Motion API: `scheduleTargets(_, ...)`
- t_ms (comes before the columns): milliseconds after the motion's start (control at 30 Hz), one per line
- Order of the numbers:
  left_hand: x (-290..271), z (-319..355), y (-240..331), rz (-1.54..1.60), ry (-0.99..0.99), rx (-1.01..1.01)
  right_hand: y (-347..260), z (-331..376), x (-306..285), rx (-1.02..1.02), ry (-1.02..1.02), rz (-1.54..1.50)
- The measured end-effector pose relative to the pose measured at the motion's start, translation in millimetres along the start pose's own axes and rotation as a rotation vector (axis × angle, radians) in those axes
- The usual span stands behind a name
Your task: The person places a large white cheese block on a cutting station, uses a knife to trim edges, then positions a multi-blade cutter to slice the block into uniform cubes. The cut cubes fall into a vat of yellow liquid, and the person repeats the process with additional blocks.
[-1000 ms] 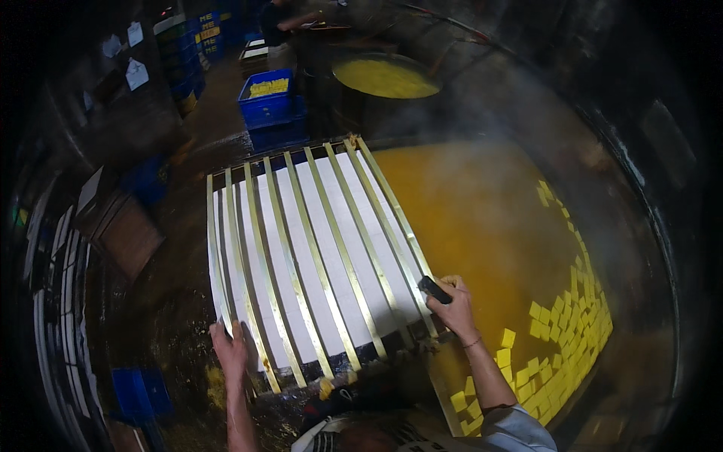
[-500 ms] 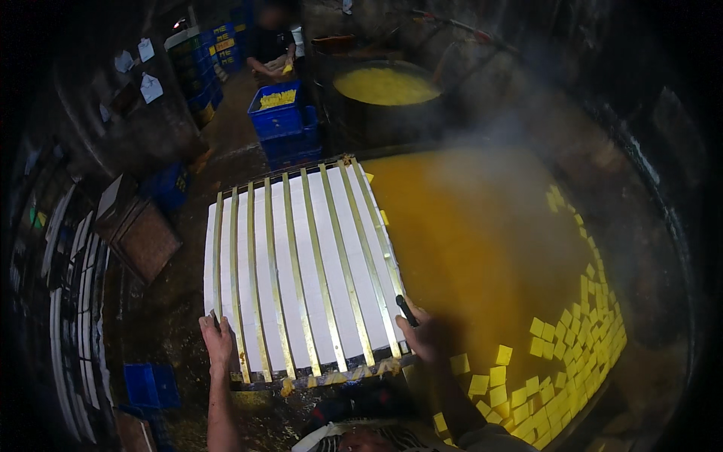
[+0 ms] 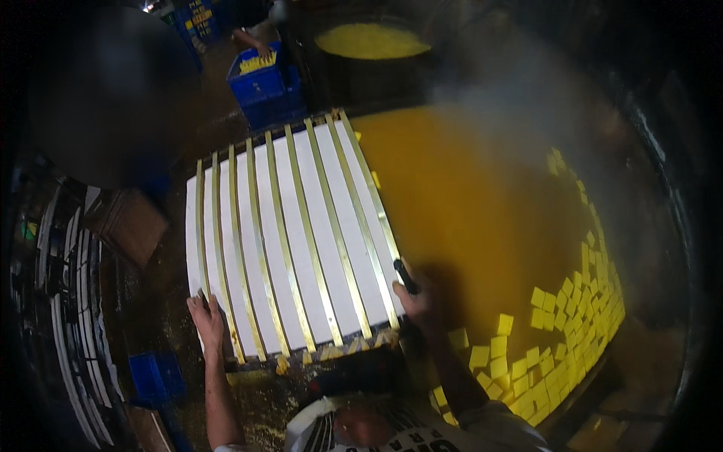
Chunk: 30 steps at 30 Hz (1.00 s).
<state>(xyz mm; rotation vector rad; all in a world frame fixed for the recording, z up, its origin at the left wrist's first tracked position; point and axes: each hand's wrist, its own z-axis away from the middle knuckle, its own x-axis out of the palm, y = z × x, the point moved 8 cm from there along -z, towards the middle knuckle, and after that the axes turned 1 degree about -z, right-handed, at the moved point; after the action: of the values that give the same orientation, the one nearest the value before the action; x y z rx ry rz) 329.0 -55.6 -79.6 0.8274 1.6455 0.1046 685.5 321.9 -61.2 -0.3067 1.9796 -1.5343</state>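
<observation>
Head: slatted rack (image 3: 285, 241); yellow pieces (image 3: 256, 65) in crate (image 3: 258, 87)

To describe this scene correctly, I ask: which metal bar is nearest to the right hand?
The rightmost bar, beside the orange liquid. The right hand, gripping a black handle, is near its lower end; the other bars lie farther left.

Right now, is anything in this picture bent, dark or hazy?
In the head view, the wide lens bows the brass-coloured strips and the corners fade to black; in that view, pale haze veils part of the orange liquid, the right hand is in shadow, and a dark, blurred patch hides much of the upper left.
</observation>
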Motion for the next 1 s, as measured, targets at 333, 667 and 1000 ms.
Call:
scheduleTargets(333,-53.7,91.0,1.0,-0.191,0.226,-0.075,48.6,3.8,1.8,0.128,-0.003,-0.068)
scheduleTargets(667,-20.3,160.7,-34.7,1.0,0.004,-0.828,7.4,8.7,-6.5,0.424,0.005,0.037)
scheduleTargets(1000,-29.3,172.0,-46.7,0.95,0.035,-0.8,13.2,13.4,1.4,0.269,0.047,0.072)
